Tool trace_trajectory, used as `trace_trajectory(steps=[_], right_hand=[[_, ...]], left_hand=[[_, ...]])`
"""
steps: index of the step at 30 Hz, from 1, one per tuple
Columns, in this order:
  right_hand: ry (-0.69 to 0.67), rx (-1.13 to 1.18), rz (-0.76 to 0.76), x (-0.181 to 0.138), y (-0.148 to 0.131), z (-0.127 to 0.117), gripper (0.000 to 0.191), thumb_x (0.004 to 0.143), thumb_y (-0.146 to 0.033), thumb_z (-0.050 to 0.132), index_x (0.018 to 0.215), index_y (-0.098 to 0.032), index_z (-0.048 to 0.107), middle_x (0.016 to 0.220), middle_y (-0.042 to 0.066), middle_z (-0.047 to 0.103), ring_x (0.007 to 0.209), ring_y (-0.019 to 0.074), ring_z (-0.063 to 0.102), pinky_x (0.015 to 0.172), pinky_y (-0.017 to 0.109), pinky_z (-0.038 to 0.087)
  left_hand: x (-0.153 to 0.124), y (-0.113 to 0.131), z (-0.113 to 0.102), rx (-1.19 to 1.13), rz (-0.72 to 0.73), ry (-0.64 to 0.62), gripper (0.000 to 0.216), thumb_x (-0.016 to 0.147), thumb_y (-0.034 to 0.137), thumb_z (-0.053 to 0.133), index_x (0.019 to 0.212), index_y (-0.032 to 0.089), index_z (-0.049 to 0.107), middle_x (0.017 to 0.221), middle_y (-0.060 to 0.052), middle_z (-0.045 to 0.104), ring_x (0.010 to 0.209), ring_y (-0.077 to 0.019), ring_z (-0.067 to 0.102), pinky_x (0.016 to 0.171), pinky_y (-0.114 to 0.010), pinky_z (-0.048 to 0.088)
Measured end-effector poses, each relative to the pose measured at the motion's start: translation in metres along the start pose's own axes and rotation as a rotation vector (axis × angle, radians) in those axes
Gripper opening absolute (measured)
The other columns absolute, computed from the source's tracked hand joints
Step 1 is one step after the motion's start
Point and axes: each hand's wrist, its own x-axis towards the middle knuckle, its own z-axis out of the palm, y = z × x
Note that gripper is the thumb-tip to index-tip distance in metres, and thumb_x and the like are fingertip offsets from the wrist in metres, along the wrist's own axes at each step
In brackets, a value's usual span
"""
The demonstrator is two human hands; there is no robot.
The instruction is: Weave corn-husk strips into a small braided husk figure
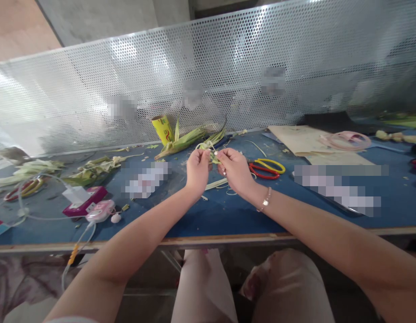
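Above the blue table, my left hand (pixel 198 168) and my right hand (pixel 235 169) meet fingertip to fingertip in a pinch. Between them is a pale strip of corn husk (pixel 206 145), looped over the top of the fingers; part of it is hidden behind them. Loose husk strips (pixel 217 184) lie on the table under my hands. Just right of my right hand rests a pair of scissors (pixel 266 175) with red and yellow handles. Green corn husks (pixel 185 142) lie beyond my hands, beside a yellow tube (pixel 163 130).
A perforated metal screen (pixel 208 67) runs along the table's back edge. At left sit a purple box (pixel 85 202), a pink case (pixel 100 211), cables and more husks (pixel 96 170). Brown paper (pixel 302 139) and a pink ring-shaped item (pixel 345 140) are at right, near a blurred flat object (pixel 335 188).
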Motion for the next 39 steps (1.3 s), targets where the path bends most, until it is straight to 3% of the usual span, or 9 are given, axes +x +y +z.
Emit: trace_trajectory(steps=[7,14,18,23,27,32,39], right_hand=[[0.041,-0.012,0.010,0.001,0.002,0.000,0.025,0.079,-0.040,0.058,0.066,-0.021,0.047,0.044,-0.008,0.035,0.040,0.0069,0.033,0.044,0.024,0.027],[0.053,0.035,0.041,0.002,-0.003,-0.004,0.030,0.077,-0.045,0.061,0.066,-0.021,0.045,0.046,-0.008,0.033,0.041,0.0068,0.031,0.043,0.024,0.024],[0.026,0.007,0.014,0.001,-0.001,-0.004,0.034,0.076,-0.051,0.059,0.069,-0.022,0.044,0.047,-0.009,0.035,0.041,0.0072,0.033,0.043,0.024,0.026],[-0.040,0.111,0.225,-0.002,-0.003,0.001,0.044,0.074,-0.064,0.053,0.066,-0.022,0.041,0.047,-0.007,0.040,0.040,0.0084,0.038,0.040,0.024,0.027],[-0.122,0.114,0.274,-0.007,-0.009,0.005,0.043,0.074,-0.060,0.056,0.062,-0.022,0.041,0.046,-0.006,0.042,0.038,0.0082,0.039,0.039,0.024,0.027],[-0.082,0.053,0.219,-0.008,-0.008,0.005,0.037,0.076,-0.051,0.059,0.063,-0.021,0.042,0.045,-0.007,0.041,0.038,0.0071,0.037,0.039,0.023,0.026],[-0.049,-0.159,-0.021,-0.001,0.001,-0.004,0.025,0.084,-0.043,0.053,0.070,-0.023,0.045,0.046,-0.008,0.040,0.041,0.0089,0.038,0.043,0.024,0.028]], left_hand=[[0.002,0.001,0.000,-0.099,-0.021,-0.010,0.032,0.081,0.042,0.056,0.068,0.019,0.039,0.049,0.009,0.028,0.038,-0.0027,0.024,0.039,-0.019,0.023],[-0.005,0.008,-0.004,0.053,0.086,-0.207,0.028,0.081,0.041,0.056,0.070,0.019,0.043,0.048,0.008,0.032,0.041,-0.0053,0.032,0.043,-0.021,0.028],[-0.004,0.007,-0.005,0.112,0.109,-0.130,0.026,0.084,0.038,0.052,0.070,0.019,0.042,0.050,0.007,0.035,0.042,-0.0058,0.034,0.044,-0.021,0.030],[-0.002,0.001,-0.008,0.262,0.183,-0.036,0.023,0.086,0.036,0.049,0.071,0.020,0.043,0.050,0.006,0.039,0.045,-0.0073,0.037,0.048,-0.022,0.032],[-0.005,0.003,-0.010,0.334,0.231,-0.025,0.020,0.087,0.033,0.048,0.072,0.020,0.043,0.051,0.006,0.040,0.046,-0.0077,0.038,0.049,-0.023,0.032],[-0.009,0.008,-0.010,0.443,0.293,-0.004,0.018,0.084,0.029,0.052,0.072,0.020,0.044,0.057,0.004,0.046,0.052,-0.0078,0.042,0.052,-0.022,0.033],[-0.008,0.003,0.000,0.098,-0.022,-0.092,0.027,0.086,0.045,0.046,0.077,0.019,0.043,0.045,0.007,0.042,0.039,-0.0067,0.040,0.043,-0.021,0.031]])
